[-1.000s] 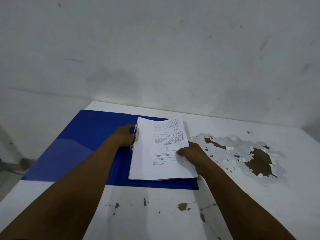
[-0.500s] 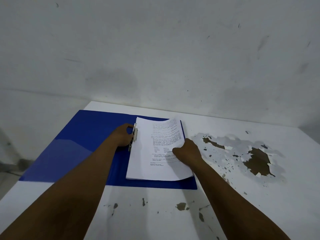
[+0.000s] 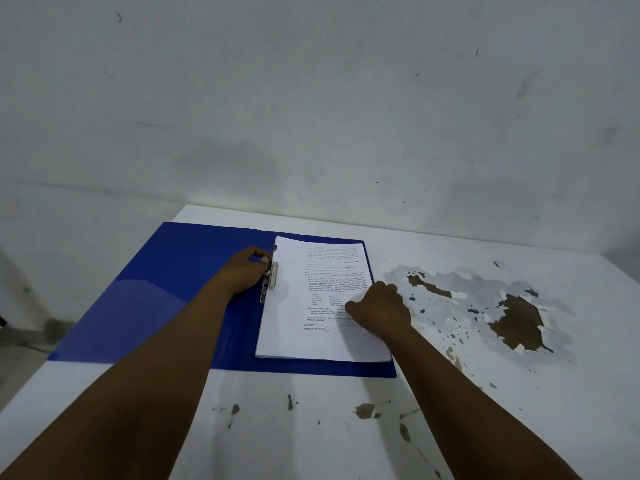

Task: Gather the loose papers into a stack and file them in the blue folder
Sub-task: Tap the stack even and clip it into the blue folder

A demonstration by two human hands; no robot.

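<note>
White table (image 3: 311, 427), paint flaking off toward its right edge (image 3: 516, 320). Blue folder (image 3: 166, 289) lies open by the far left corner, paper stack (image 3: 311, 337) on its right half. Right hand (image 3: 379, 311), fingers curled, presses the stack's right edge. Left hand (image 3: 244, 271) pinches the metal clip (image 3: 269, 278).

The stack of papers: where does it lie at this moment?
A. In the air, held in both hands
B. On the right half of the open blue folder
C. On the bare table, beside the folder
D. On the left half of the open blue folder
B: the stack of papers lies flat on the right half of the open blue folder, beside the metal clip.
</note>
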